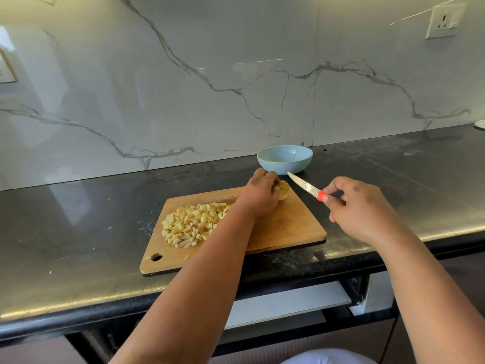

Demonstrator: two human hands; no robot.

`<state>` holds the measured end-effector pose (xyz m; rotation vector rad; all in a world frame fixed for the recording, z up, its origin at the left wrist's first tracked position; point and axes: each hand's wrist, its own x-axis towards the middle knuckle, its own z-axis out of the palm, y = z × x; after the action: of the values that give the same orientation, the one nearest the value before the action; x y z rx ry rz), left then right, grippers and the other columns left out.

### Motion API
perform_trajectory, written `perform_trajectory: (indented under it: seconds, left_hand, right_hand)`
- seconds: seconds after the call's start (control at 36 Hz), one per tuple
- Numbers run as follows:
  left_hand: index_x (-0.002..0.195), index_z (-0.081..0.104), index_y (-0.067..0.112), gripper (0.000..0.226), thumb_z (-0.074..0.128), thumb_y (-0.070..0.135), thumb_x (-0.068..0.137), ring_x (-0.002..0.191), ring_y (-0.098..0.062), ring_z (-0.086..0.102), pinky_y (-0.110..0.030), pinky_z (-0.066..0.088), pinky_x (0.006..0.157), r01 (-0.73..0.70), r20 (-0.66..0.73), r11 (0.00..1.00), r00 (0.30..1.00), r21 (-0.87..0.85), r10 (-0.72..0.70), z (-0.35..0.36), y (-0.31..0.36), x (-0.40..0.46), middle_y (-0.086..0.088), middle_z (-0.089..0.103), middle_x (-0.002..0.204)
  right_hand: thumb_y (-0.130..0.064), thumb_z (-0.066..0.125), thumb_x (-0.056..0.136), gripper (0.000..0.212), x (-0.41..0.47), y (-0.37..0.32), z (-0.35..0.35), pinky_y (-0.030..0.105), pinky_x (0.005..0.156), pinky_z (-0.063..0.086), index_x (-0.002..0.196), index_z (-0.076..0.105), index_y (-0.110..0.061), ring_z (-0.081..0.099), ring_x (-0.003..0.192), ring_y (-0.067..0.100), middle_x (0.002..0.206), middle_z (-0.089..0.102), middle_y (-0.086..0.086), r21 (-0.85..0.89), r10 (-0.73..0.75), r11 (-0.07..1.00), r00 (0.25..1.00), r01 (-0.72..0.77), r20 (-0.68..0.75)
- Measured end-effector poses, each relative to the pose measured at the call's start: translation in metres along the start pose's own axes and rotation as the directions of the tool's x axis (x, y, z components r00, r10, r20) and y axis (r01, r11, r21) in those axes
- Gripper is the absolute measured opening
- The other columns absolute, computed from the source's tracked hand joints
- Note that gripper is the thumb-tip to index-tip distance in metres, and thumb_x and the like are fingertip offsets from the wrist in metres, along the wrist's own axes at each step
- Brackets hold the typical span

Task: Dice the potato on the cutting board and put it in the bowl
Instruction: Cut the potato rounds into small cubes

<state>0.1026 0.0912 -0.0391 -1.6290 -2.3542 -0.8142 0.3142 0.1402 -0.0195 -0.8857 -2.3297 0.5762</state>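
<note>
A wooden cutting board [288,227] lies on the black counter. A heap of diced potato [191,224] covers its left half. At the board's far edge my left hand [259,195] grips an uncut potato piece [284,189], mostly hidden by my fingers. My right hand [359,206] holds a small knife [304,185] by its red handle, just right of the board; the blade points up-left toward the bowl and hangs above the counter. A light blue bowl [284,159] stands behind the board near the wall, and nothing shows inside it.
The black counter [78,232] runs left to right, backed by a marble wall. A wall socket [443,21] sits at upper right and a white dish edge [479,124] at far right. A drawer stands partly open under the counter's front edge.
</note>
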Motion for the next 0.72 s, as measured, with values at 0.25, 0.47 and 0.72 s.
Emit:
perform_trajectory:
  seconds: [0.25,0.47,0.72]
  left_hand:
    - [0.115,0.049,0.009,0.018,0.042,0.021,0.103,0.084,-0.018,0.057,-0.038,0.054,0.074,0.051,-0.115,0.999,0.992,-0.002,-0.051,-0.0042,0.0041,-0.0004,-0.007,0.061,0.101]
    - [0.121,0.050,0.009,0.022,0.046,0.021,0.102,0.097,-0.021,0.059,-0.034,0.052,0.080,0.107,-0.101,0.993,0.989,-0.052,-0.111,-0.0030,0.0057,0.0000,-0.008,0.063,0.110]
    - [0.122,0.063,0.011,0.026,0.059,0.019,0.097,0.099,-0.015,0.057,-0.022,0.044,0.081,0.148,-0.100,0.984,0.983,-0.096,-0.157,0.0005,-0.0015,0.0052,-0.006,0.063,0.116]
  right_hand:
    - [-0.030,0.054,0.098,0.005,0.0020,0.0022,-0.0005,0.040,0.061,0.055,0.099,0.058,-0.029,0.064,0.067,0.024,0.076,0.067,0.003,0.003,0.023,1.000,1.000,-0.023,-0.004]
    - [-0.028,0.054,0.098,0.004,0.0020,0.0036,-0.0018,0.040,0.060,0.055,0.099,0.058,-0.029,0.064,0.067,0.026,0.076,0.066,0.003,-0.003,0.026,1.000,1.000,-0.026,-0.002]
    - [-0.029,0.054,0.098,0.004,0.0041,0.0072,-0.0008,0.036,0.055,0.052,0.096,0.057,-0.029,0.063,0.066,0.025,0.076,0.066,0.003,0.005,0.032,0.999,0.999,-0.032,-0.005]
